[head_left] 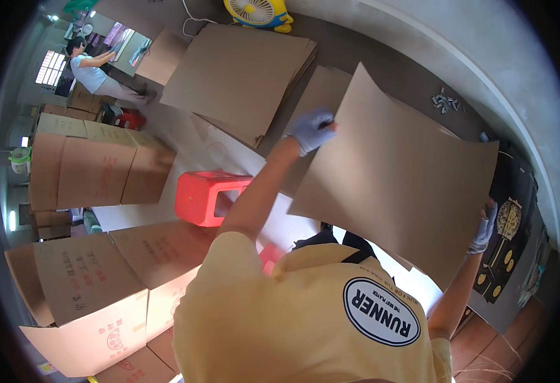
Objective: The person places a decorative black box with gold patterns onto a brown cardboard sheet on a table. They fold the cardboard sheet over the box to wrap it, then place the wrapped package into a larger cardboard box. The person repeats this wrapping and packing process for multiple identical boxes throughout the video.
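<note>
A large, thin brown cardboard sheet (401, 172) is spread between my two hands, slightly bowed, with its corners curling up. My left hand (312, 131), in a light grey glove with bare fingertips, pinches the sheet's left edge. On the opposite side, my right hand (484, 228), gloved alike, grips the right edge; the sheet partly hides its fingers. Beneath and beyond, more brown board (323, 89) lies on the dark worktable (350, 41). A stack of similar cardboard sheets (235, 76) rests to the left of it.
Small metallic pieces (445, 102) lie near the wall. Black sheets with gold print (507, 223) are at the right. A yellow-blue fan (257, 11) stands at the back. Left are a red plastic stool (194, 199) and large cartons (88, 274). Another person (91, 73) stands far off.
</note>
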A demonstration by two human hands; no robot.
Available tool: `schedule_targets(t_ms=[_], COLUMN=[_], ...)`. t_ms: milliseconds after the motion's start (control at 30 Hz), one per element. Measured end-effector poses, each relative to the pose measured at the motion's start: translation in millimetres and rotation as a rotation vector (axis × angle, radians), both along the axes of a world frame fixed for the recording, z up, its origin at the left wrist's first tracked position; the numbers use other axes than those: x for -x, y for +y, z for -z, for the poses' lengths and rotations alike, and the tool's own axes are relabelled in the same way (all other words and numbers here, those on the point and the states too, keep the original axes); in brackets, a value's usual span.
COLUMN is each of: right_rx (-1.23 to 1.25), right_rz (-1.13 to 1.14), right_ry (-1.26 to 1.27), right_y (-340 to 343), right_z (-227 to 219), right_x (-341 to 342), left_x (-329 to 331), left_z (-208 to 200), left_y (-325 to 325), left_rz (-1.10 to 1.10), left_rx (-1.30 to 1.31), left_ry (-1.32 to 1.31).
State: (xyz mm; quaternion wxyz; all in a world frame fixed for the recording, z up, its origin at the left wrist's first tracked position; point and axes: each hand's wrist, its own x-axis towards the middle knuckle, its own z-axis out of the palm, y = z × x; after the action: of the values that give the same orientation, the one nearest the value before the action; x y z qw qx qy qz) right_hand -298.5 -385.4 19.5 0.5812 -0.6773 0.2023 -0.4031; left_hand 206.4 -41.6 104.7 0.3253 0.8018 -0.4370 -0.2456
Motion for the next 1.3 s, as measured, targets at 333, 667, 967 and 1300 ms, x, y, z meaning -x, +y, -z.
schedule_targets(t_ms=[333, 667, 967, 1300], right_rx=[0.375, 0.521, 0.681, 0.779], right_rz=[0.135, 0.326, 0.444, 0.389], right_ry=[0.505, 0.937, 1.07, 1.424], right_y=[91, 93, 106, 143], right_z=[-44, -44, -31, 18], right_x=[-155, -184, -204, -244], left_x=[154, 157, 151, 153], left_z=[20, 53, 97, 130], left_y=[-109, -143, -147, -133], left_rz=[0.087, -0.016, -0.019, -0.143], left_rx=[-0.207, -0.387, -0.367, -0.141], left_ry=[-0.479, -0.504, -0.675, -0.786])
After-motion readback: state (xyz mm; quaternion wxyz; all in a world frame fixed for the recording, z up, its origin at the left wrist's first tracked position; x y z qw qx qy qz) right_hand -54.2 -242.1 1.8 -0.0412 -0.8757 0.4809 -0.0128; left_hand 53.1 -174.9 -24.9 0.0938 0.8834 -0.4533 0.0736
